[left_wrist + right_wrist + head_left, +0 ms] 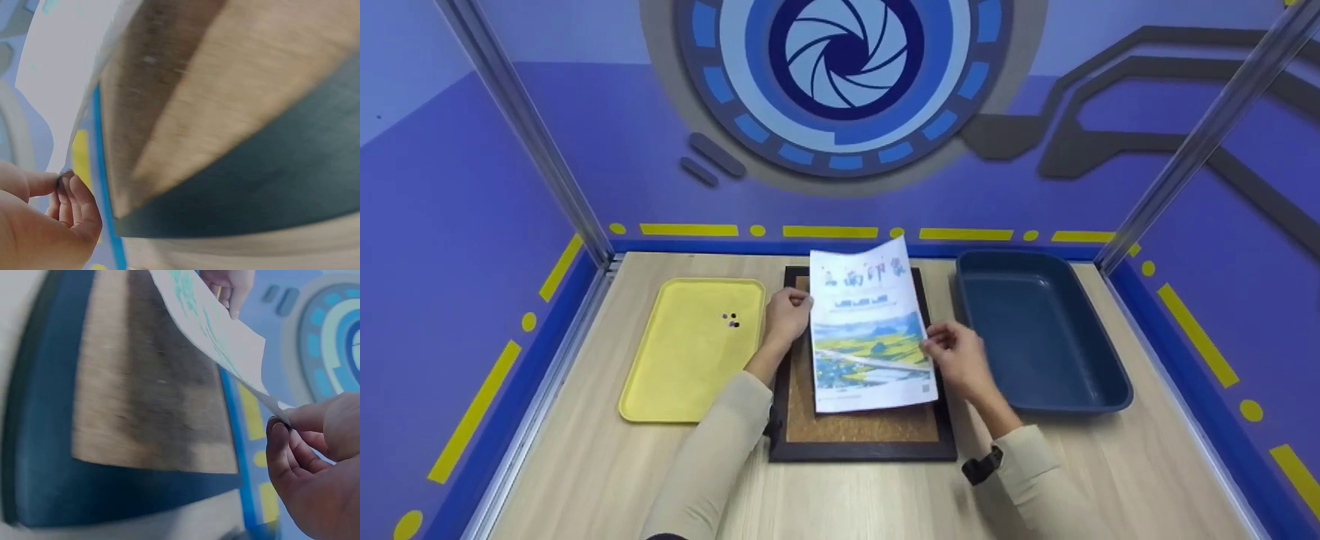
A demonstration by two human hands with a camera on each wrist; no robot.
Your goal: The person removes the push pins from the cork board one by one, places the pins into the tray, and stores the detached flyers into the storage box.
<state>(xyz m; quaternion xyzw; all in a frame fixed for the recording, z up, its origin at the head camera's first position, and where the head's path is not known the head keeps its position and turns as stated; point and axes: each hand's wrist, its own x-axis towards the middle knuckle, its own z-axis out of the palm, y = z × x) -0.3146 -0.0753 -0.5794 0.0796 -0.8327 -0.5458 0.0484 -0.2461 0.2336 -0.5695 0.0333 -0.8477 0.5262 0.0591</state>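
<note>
A printed sheet of paper with a green and blue landscape is held up by both hands above a dark-framed board with a brown cork-like surface. My left hand pinches the sheet's left edge between thumb and fingers. At the opposite edge, lower down, my right hand pinches the paper the same way. The right wrist view shows the sheet bending slightly, apart from the brown surface below. Its shadow falls across that surface.
Left of the board lies a yellow tray with several small dark pieces. A deep dark blue bin stands on the right. Metal posts and printed purple walls enclose the wooden table at the back and sides.
</note>
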